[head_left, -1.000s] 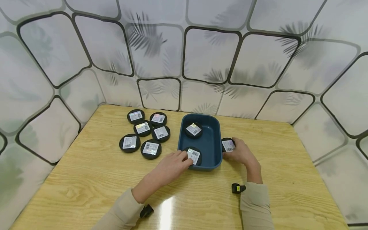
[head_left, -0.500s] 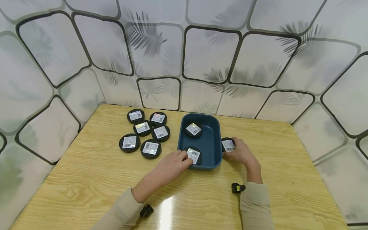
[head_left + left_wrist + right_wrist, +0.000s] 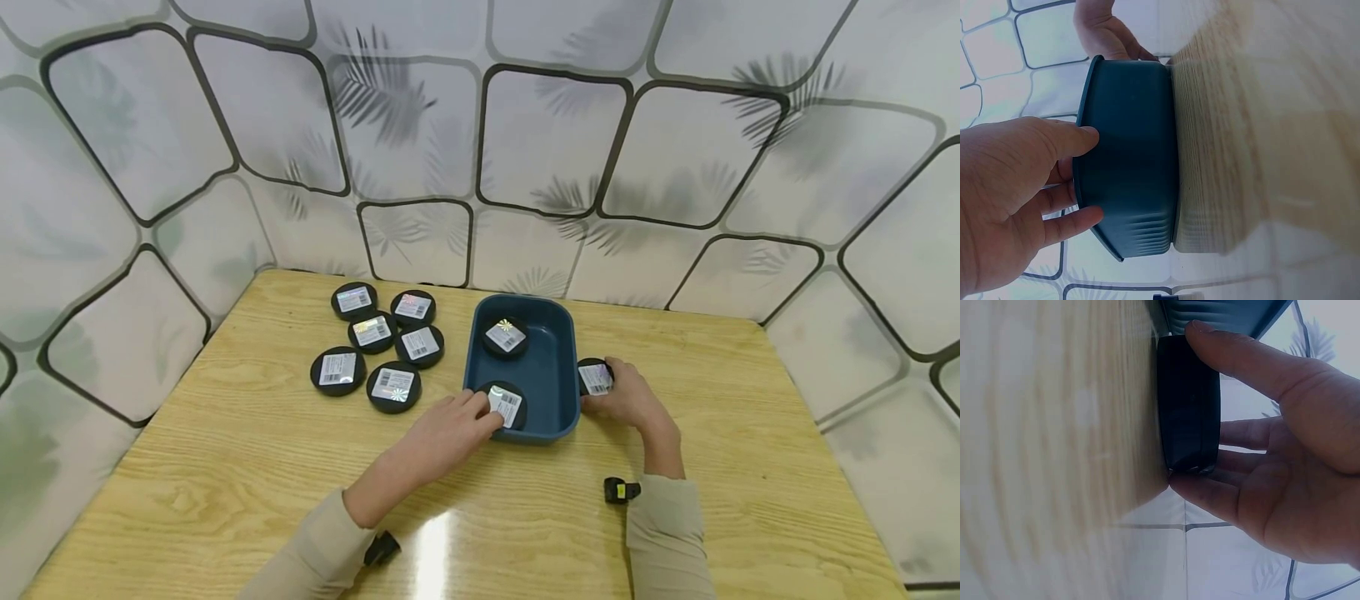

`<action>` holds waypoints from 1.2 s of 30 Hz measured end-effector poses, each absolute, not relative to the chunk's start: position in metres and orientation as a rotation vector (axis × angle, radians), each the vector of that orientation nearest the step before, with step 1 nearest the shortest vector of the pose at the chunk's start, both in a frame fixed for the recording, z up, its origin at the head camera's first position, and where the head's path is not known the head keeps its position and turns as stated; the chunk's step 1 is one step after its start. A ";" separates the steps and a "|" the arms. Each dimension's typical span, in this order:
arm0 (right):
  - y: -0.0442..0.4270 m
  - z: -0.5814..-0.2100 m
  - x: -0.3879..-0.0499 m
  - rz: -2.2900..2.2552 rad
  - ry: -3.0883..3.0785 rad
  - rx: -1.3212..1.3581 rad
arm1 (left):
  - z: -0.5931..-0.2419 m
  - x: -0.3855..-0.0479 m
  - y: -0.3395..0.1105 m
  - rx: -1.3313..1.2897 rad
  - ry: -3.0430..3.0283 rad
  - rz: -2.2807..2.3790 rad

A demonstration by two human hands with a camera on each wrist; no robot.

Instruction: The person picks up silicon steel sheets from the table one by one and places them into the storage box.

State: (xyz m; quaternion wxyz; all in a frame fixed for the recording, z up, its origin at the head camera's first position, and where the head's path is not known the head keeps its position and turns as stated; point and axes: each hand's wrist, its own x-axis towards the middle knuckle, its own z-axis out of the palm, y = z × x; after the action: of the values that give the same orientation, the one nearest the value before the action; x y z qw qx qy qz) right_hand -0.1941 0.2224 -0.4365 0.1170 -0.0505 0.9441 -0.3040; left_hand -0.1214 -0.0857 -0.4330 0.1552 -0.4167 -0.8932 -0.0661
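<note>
My left hand (image 3: 453,435) is at the front-left corner of a dark blue plastic bin (image 3: 556,367). In the left wrist view its thumb lies outside the bin wall (image 3: 1132,125), while some fingers go behind the rim. A black round disc with a white barcode label (image 3: 506,406) lies inside the bin beside these fingertips; whether they touch it is hidden. Against the bin's right side, my right hand (image 3: 626,398) grips another black disc (image 3: 595,378) between thumb and fingers. That thick disc (image 3: 1189,406) sits flat on the table in the right wrist view.
A further labelled disc (image 3: 506,338) lies at the back of the bin. Several similar discs (image 3: 393,388) are grouped left of the bin on the wooden table (image 3: 247,467). Patterned walls (image 3: 555,142) stand behind and at both sides.
</note>
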 end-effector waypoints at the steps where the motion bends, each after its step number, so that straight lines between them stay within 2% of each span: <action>1: 0.222 -0.437 -0.194 -0.886 2.764 -0.147 | -0.433 -0.122 -0.086 -1.194 -2.559 -0.190; 36: 0.225 -0.440 -0.195 -0.869 2.754 -0.138 | -0.433 -0.122 -0.086 -1.200 -2.588 -0.196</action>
State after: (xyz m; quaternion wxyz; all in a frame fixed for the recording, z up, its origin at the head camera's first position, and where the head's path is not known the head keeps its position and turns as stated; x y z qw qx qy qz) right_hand -0.1952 0.2252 -0.4399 0.1249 -0.0473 0.9451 -0.2981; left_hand -0.1222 -0.0865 -0.4332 0.1409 -0.4155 -0.8960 -0.0678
